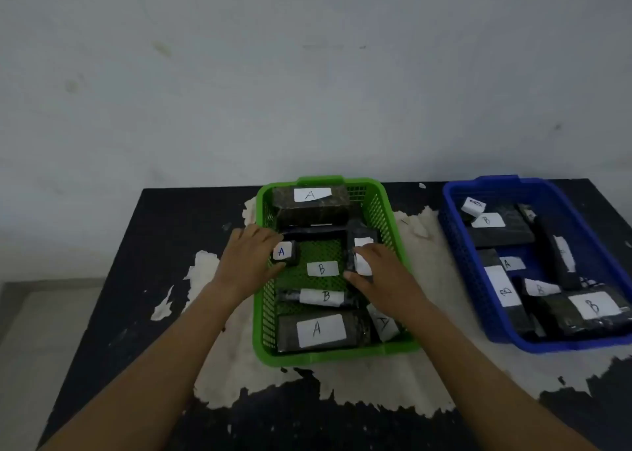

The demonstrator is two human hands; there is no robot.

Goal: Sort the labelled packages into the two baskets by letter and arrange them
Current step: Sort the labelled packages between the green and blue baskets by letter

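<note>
A green basket (pixel 266 334) sits in front of me with dark packages in it. A large A package (pixel 309 204) lies at its back and another A package (pixel 321 331) at its front. My left hand (pixel 248 257) grips a small A package (pixel 284 253) at the left wall. Over on the basket's right side, my right hand (pixel 379 269) is closed on a dark package with white labels (pixel 359 245). A loose B label (pixel 322 268) and a thin B package (pixel 321 296) lie in the middle. The blue basket (pixel 478 300) to the right holds several B packages and one A label (pixel 509 263).
Both baskets stand on a black table (pixel 164 232) covered partly by torn cream paper (pixel 307 385). A pale wall rises behind the table. The table's left edge drops to a grey floor.
</note>
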